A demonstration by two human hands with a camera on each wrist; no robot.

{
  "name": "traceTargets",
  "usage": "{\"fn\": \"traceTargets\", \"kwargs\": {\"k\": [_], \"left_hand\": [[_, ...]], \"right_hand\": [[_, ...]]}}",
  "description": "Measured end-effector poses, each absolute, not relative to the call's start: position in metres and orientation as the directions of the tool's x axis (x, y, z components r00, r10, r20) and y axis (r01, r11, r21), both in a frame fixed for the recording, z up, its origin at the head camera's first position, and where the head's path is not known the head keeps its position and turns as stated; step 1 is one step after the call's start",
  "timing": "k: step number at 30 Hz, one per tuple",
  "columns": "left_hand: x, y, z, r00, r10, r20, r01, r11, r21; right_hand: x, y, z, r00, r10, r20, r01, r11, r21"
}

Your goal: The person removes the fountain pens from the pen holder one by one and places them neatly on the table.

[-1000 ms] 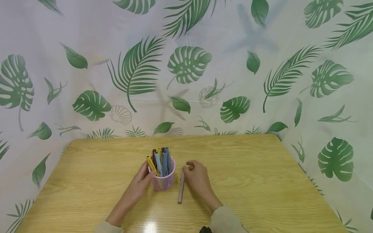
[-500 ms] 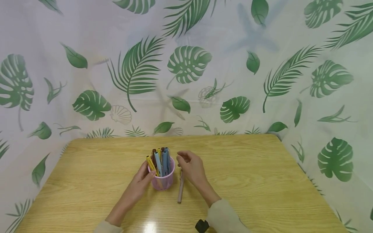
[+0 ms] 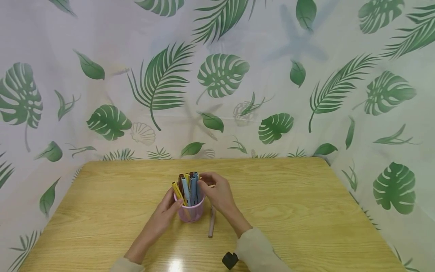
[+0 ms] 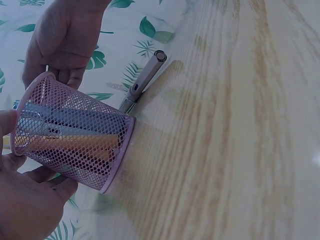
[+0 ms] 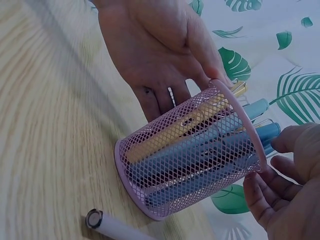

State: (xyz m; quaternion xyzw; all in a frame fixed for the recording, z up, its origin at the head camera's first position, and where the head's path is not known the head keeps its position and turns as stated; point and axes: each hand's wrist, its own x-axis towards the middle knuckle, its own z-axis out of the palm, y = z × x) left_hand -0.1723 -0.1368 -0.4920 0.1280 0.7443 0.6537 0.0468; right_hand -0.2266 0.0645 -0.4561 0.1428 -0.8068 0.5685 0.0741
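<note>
- Backed by a pale cloth sheet printed with green leaves (image 3: 217,102), behind a smooth yellow wood-grain bench (image 3: 289,211).
- Gripping a round pink wire-mesh cup (image 3: 191,215) by its side with the left hand (image 3: 165,212), thumb at the rim, fingers curled round the wall. Upright on the bench, between both hands.
- Bent at the fingers with the right hand (image 3: 219,193), on the opposite side of the rim, close against slim dark-blue pens (image 3: 193,189). Cannot tell whether pinching a cap or only touching the rim.
- Judged as working at the cap ends while steadying the cup. Brace firmly with the left hand, without squeezing the mesh. Best to pinch one cap at a time and move along the pen's own line; pulling sideways could tilt the cup or catch a clip.
- Allow for crowding: a slim yellow pen (image 3: 176,190) leaning outward beside the left thumb, a slim pale-blue pen (image 3: 185,187) next to it, dark-brown pens (image 3: 181,178) behind.
- Mind the loose mauve-grey pen (image 3: 212,226) lying just below the right hand, near the cup's base; easy to knock or roll.
- Watch also for a small black block (image 3: 230,260) beside the beige right sleeve (image 3: 258,249).
</note>
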Motion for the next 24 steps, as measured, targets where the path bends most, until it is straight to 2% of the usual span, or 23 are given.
{"fn": "traceTargets", "kwargs": {"k": [24], "left_hand": [[-0.174,-0.137,-0.494,-0.964,0.249,0.092,0.123,0.113,0.986]], "right_hand": [[-0.231,0.058,-0.466,-0.949,-0.178,0.262,-0.308,0.324,-0.894]]}}
